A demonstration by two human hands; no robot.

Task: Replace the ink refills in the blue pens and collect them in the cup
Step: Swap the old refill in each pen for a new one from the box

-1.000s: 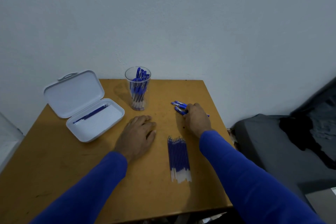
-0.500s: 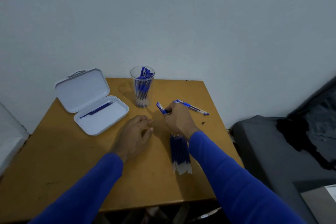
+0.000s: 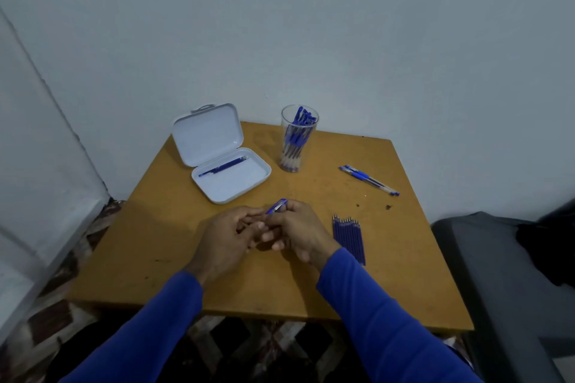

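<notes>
Over the middle of the wooden table point(image 3: 404, 274), my left hand point(image 3: 227, 239) and my right hand point(image 3: 295, 230) meet and both grip one blue pen point(image 3: 277, 206); only its capped end shows above the fingers. A clear cup point(image 3: 297, 140) with several blue pens stands at the back. Two more blue pens point(image 3: 368, 180) lie at the right rear. A row of several blue refills point(image 3: 348, 238) lies just right of my right hand.
An open white case point(image 3: 217, 152) sits at the back left with refills point(image 3: 225, 166) inside its tray. A dark grey seat point(image 3: 504, 274) stands to the right of the table. White walls close in behind and to the left.
My right hand carried one pen from the pile at the right toward the centre. My left hand lifted off the table and joined it on the pen. The camera pulled back.
</notes>
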